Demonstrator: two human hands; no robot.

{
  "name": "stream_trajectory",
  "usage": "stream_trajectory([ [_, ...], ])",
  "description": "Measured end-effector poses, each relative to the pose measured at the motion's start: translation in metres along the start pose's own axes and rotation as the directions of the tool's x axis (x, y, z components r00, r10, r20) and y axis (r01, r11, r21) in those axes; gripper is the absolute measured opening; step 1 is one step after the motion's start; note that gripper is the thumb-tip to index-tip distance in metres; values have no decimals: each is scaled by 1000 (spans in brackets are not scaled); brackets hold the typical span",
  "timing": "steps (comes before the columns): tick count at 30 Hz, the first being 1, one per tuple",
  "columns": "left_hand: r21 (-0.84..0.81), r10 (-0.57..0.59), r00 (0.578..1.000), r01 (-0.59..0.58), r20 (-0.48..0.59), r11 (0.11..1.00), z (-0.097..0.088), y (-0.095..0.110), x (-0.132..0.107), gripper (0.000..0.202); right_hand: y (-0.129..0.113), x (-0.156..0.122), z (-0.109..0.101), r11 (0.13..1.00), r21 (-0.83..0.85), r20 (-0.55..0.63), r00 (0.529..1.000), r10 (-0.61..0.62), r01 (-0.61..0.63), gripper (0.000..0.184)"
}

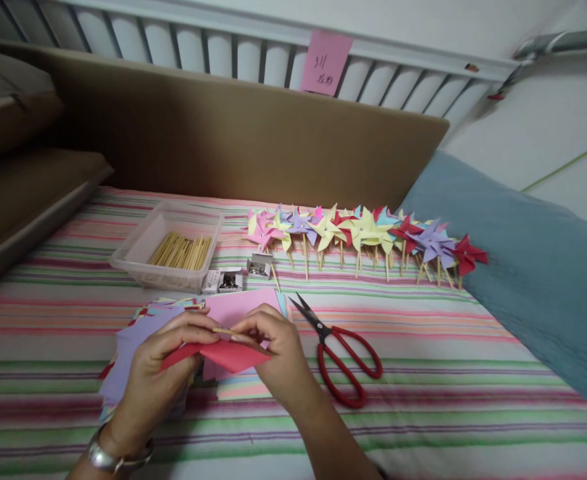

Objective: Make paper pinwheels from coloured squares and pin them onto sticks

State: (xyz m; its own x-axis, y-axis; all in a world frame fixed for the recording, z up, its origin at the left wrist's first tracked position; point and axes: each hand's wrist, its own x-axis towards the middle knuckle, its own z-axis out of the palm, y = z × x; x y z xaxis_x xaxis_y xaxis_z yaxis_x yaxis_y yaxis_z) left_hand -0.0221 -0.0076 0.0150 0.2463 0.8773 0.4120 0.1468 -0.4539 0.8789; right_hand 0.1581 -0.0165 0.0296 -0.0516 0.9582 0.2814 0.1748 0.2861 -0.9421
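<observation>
Striped tablecloth [433, 407], pinwheels [366, 231] near its far edge; left hand [163, 357] and right hand [279, 347] pinch red paper [230, 358] and stick [224, 331], apparently joining; careful alignment needed.

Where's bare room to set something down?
Striped cloth lies bare right of the scissors and left of the purple paper. The middle is crowded: left hand, right hand, red paper and stick above pink paper, tub and boxes behind. Pinwheels crowd the back right.

Red paper [232, 357] — pink-green striped cloth [438, 380]
</observation>
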Motion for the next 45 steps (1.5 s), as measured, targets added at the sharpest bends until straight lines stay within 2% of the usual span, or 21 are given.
stream_trajectory([
  [22,43,-36,999,37,-18,998,1,4,1,11,-2,-1,1,1000,-1,-22,999,-25,25,7],
  [36,26,-19,999,20,-45,999,2,1,2,12,-2,-4,2,994,-60,-9,996,-90,89,33],
  [45,-51,-59,997,56,-56,997,2,-1,0,14,-3,-6,4,989,-77,-24,992,-125,123,30],
])
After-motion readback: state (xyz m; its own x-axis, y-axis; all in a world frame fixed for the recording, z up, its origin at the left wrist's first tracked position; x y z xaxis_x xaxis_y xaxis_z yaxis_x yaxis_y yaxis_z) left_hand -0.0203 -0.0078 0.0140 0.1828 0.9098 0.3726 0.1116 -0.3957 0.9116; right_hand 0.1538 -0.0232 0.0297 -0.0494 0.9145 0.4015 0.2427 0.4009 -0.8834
